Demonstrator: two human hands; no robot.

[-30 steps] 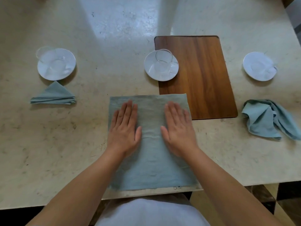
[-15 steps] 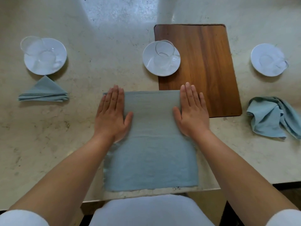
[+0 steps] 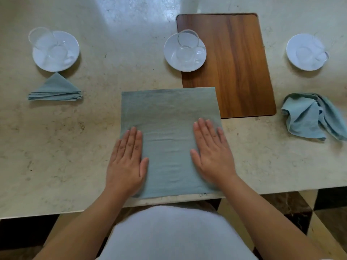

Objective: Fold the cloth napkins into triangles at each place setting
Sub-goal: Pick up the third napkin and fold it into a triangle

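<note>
Head view: flat square blue-grey cloth napkin point(image 3: 170, 117) lies spread at the middle of the near edge of the beige stone table point(image 3: 90, 139), its near hem just short of that edge. Napkin unfolded, single layer, faint creases across it. Left hand point(image 3: 125, 162) is flat, palm down, fingers straight and together, on the napkin's left edge, with its outer side over bare table. Right hand point(image 3: 213, 152) is flat, palm down, fingers straight, on the napkin's right side, fingertips near the right hem, slightly motion-blurred. Neither hand grasps anything; both are released and press the cloth. Napkin's far right corner overlaps the near left corner of a brown rectangular wooden board point(image 3: 234, 68) lying toward the far edge. Middle white round saucer point(image 3: 170, 55) sits half on the board's left edge, with a clear glass cup point(image 3: 187, 41) on it. Toward the table's left edge: second white saucer point(image 3: 72, 45) with its own clear glass cup point(image 3: 40, 39), and just near of it a blue-grey napkin folded into a layered triangle point(image 3: 55, 89), point toward the saucer. Toward the right edge: third white saucer point(image 3: 293, 47) with a clear cup that is hard to make out, and near of it a crumpled blue-grey napkin point(image 3: 308, 115), unfolded. White garment point(image 3: 169, 233) of the person shows below the near edge.
</note>
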